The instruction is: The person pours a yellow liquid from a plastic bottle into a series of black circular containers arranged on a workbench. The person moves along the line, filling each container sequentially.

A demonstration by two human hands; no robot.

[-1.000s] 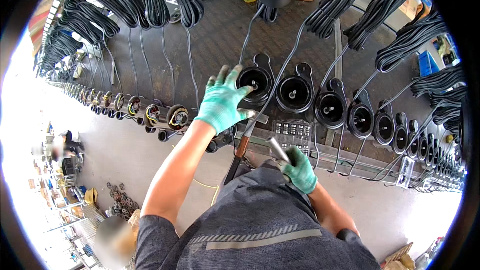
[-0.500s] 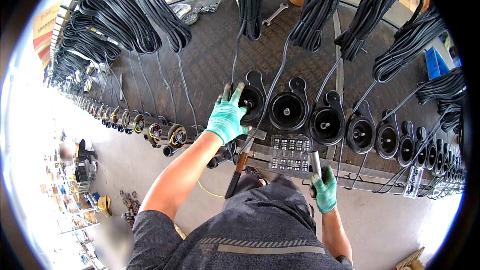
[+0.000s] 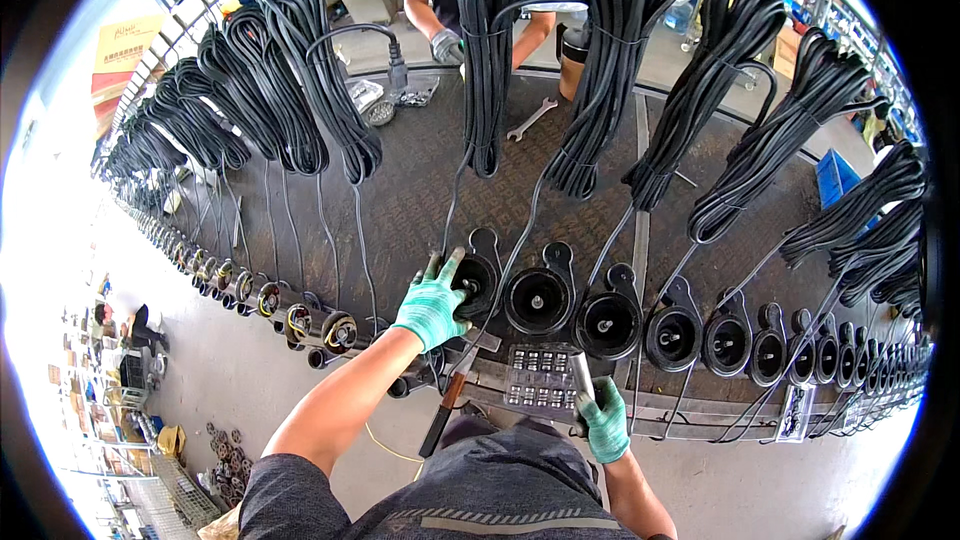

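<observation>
My left hand [image 3: 428, 312], in a green glove with dark fingertips, grips the left side of a black round cup-shaped housing [image 3: 487, 270], thumb at its near edge and fingers along its rim. A metal stud stands in the middle of that housing. In my gloved right hand [image 3: 607, 424], fingers closed, is a silver metal tube [image 3: 582, 376], tilted upward at the table's near edge. Between the hands a clear plastic tray [image 3: 541, 377] holds several small metal parts in rows. A tool with a brown and black handle [image 3: 447, 402] lies across the near edge.
More black housings [image 3: 538, 302] line the table edge to the right. Metal cylinders with coloured wires [image 3: 339, 331] run along the left. Bundled black cables [image 3: 585, 70] rise behind them. A wrench [image 3: 532, 119] lies farther back. Across the table another person's gloved hand [image 3: 447, 46] is visible.
My view has tipped upward, so the table sits lower and more of the far side shows. Both hands keep their holds on the housing and the tube.
</observation>
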